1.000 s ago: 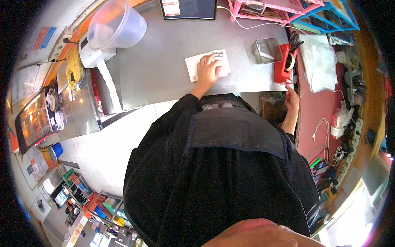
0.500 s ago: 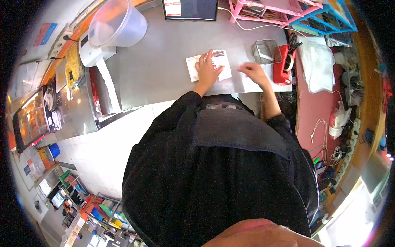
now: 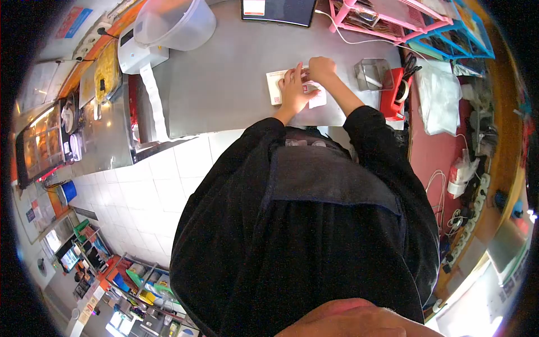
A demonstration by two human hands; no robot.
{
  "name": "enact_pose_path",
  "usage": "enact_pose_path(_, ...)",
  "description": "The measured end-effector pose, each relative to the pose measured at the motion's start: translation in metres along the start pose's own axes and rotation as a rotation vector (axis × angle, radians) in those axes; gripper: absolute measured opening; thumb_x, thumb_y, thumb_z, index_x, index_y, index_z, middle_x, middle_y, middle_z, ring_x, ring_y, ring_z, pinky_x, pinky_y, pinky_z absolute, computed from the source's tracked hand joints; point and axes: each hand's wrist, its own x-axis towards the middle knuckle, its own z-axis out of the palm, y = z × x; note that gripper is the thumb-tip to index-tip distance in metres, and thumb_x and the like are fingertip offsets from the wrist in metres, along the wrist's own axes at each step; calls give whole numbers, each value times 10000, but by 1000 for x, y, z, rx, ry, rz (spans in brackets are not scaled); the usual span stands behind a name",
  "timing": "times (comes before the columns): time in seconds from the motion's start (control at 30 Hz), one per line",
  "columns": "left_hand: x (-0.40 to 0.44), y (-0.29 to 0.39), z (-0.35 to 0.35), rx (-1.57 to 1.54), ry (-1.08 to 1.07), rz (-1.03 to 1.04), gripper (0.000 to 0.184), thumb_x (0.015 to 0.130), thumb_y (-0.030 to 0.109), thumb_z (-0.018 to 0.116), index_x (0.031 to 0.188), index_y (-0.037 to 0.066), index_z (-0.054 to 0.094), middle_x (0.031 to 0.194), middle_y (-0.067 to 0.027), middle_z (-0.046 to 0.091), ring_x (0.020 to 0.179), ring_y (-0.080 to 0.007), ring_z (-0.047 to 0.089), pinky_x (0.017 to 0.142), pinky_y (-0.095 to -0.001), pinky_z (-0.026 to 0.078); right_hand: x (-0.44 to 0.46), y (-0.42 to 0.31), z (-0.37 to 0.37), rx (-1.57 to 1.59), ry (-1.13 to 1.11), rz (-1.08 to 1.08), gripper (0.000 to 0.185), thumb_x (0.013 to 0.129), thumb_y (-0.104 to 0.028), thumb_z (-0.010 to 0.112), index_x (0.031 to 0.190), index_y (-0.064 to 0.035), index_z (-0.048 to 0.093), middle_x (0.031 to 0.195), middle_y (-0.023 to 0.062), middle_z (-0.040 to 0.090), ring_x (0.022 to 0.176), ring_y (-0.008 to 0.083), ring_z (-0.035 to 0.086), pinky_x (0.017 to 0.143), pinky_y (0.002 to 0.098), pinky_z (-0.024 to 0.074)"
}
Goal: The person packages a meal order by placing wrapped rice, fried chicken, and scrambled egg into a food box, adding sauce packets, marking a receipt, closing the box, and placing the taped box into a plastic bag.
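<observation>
A flat white packet (image 3: pixel 274 90) with dark and red print lies on the grey metal table. My left hand (image 3: pixel 295 95) rests on it from above, its fingers spread and touching the surface. At the packet's right upper edge my right hand (image 3: pixel 323 69) is curled closed, close by the left fingertips. Anything inside that fist is hidden from me. Both hands cover much of the packet's print.
To the right stand a clear square container (image 3: pixel 373 74) and a red tape dispenser (image 3: pixel 394 92). A label printer (image 3: pixel 140 53) with a paper strip and a translucent bucket (image 3: pixel 188 28) are at left. A tablet (image 3: pixel 279 10) and pink rack (image 3: pixel 387 25) stand behind.
My right hand has moved left, from beside the packet onto its right upper edge, and its fingers are now curled. The left hand stays on the packet. The whole view has shifted slightly.
</observation>
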Motion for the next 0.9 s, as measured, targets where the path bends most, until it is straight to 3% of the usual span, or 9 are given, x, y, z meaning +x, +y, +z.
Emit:
enact_pose_path(0.2, 2, -1, 1, 10, -12, 3, 978, 592, 458, 760, 1344, 38, 296, 1198, -83, 507, 1170, -283, 359, 921, -447, 233, -5, 66, -1, -56, -4, 190, 606, 629, -615, 676, 920, -83, 686, 864, 77, 677, 874, 243, 646, 674, 366, 533)
enact_pose_path(0.3, 1, 3, -1, 12, -38, -28, 967, 612, 447, 755, 1347, 38, 279, 1201, -29, 530, 1197, -284, 334, 943, -457, 212, 0, 108, 60, 144, -129, 101, 579, 589, -576, 732, 859, -67, 687, 772, 55, 676, 652, 212, 642, 575, 336, 506)
enact_pose_path(0.4, 2, 1, 2, 5, -40, -36, 962, 619, 436, 758, 1347, 38, 271, 1198, -46, 537, 1209, -285, 318, 951, -466, 202, -18, 111, 101, 1019, 3, 215, 395, 708, -420, 718, 837, -49, 682, 674, 25, 656, 497, 88, 567, 455, 238, 456)
enact_pose_path(0.5, 2, 0, 2, -12, 0, -13, 907, 623, 415, 757, 1322, 34, 322, 1153, -82, 554, 1180, -294, 363, 953, -465, 226, -40, 67, 113, 772, 808, 310, 176, 818, -193, 570, 877, -46, 649, 826, 129, 646, 725, 290, 613, 652, 389, 477)
enact_pose_path(0.63, 7, 2, 9, -124, -6, -32, 761, 657, 310, 731, 1281, 38, 390, 1143, -91, 554, 1169, -301, 390, 973, -462, 236, -71, 13, 101, 516, 839, -106, 392, 826, -226, 509, 1162, -23, 521, 1159, 191, 544, 1134, 333, 468, 956, 419, 366)
enact_pose_path(0.67, 8, 1, 9, -199, 8, -14, 728, 661, 282, 725, 1269, 41, 405, 1147, -89, 555, 1168, -300, 392, 977, -457, 238, -72, 11, 76, 833, -18, 189, 479, 835, -250, 503, 1251, -19, 449, 1217, 185, 518, 1136, 327, 483, 972, 391, 374)
enact_pose_path(0.73, 7, -2, 14, -94, -3, -35, 710, 650, 265, 736, 1250, 51, 424, 1142, -84, 559, 1178, -296, 381, 981, -445, 234, -57, 15, 122, 751, 759, -134, 474, 828, -219, 519, 1249, -14, 444, 1167, 182, 559, 1085, 309, 536, 923, 368, 422)
enact_pose_path(0.83, 6, 18, 2, 28, 19, 7, 717, 634, 271, 751, 1240, 58, 433, 1161, -79, 547, 1192, -288, 366, 984, -435, 225, -66, 41, 92, 1368, 500, -49, 456, 800, -158, 549, 1223, -6, 475, 1137, 181, 579, 1004, 301, 585, 879, 356, 448)
enact_pose_path(0.9, 5, 19, 0, 77, -20, -46, 762, 624, 292, 763, 1259, 59, 414, 1203, -71, 518, 1203, -282, 353, 990, -432, 213, -70, 80, 63, 1273, 426, -95, 414, 787, -128, 556, 1180, -4, 511, 1131, 182, 582, 994, 295, 587, 873, 358, 448)
